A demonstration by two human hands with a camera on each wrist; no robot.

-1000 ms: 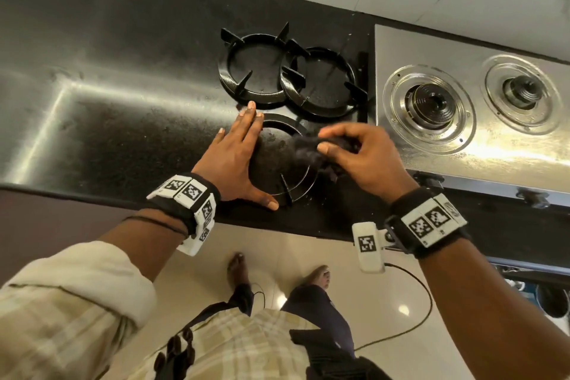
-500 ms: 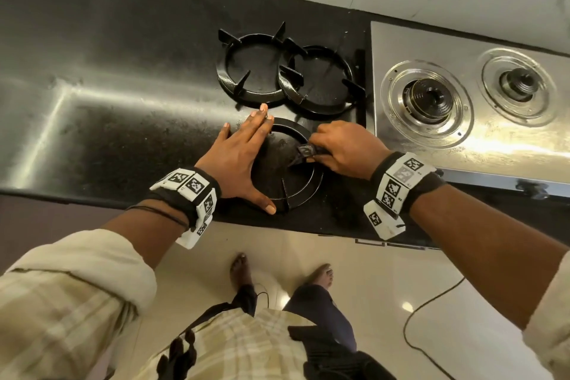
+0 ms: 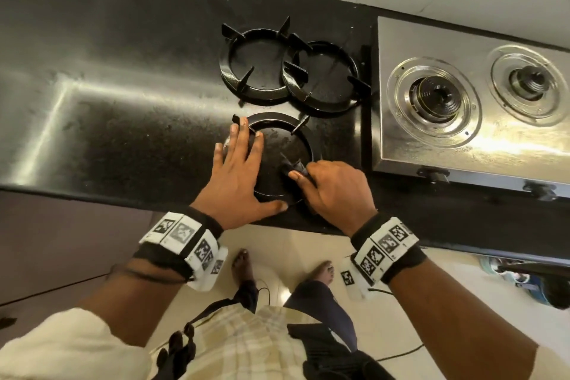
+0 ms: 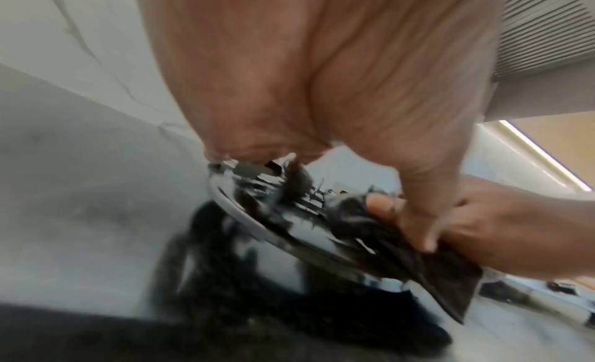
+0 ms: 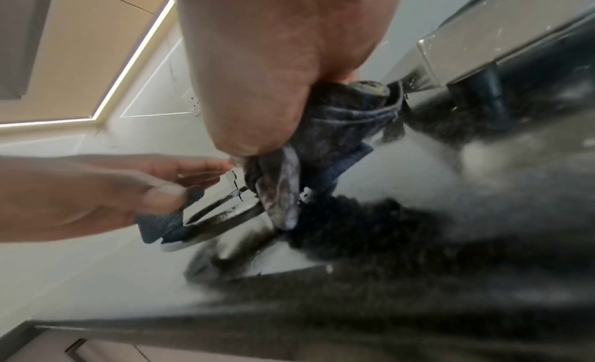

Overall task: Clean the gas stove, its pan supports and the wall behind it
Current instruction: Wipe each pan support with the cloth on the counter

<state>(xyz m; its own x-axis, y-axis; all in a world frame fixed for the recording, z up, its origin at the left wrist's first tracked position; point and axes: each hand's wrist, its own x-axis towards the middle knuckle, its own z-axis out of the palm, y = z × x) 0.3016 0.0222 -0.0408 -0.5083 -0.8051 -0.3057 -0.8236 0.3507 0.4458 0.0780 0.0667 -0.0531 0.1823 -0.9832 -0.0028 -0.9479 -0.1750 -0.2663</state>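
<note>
Flattening my left hand (image 3: pixel 236 182) open on the pan support (image 3: pixel 279 133) lying between both hands, I'm gripping a soft, bunched dark cloth (image 3: pixel 294 167) in my right hand (image 3: pixel 337 191), rubbing the rigid, probably slick ring, best steadied at its rim.

left hand (image 4: pixel 322 74) on pan support (image 4: pixel 289 230), blurred
</note>
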